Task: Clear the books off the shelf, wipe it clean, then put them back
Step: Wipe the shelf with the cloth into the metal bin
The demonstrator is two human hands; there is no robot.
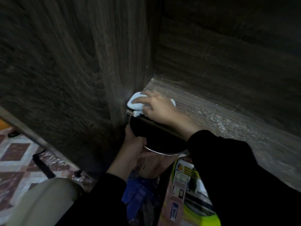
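Fingers point(141, 101) of right hand point(157, 106) clamped down on white cloth point(134, 106), left hand point(133, 148) gripping rim of round container point(162, 153), dark wood shelf point(228, 123) streaked with dust, container held just under shelf front edge, cloth at shelf's left front corner, touching side panel point(65, 62).

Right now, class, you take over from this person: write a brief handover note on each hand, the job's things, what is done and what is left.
Right hand: holds the white cloth pressed on the left front corner of the shelf.
Left hand: grips the rim of a round dark container just under the shelf edge.
Books: none in view.
Done: shelf apparently cleared; wiping under way.
Left: wipe the dusty streaks to the right, then return the books.
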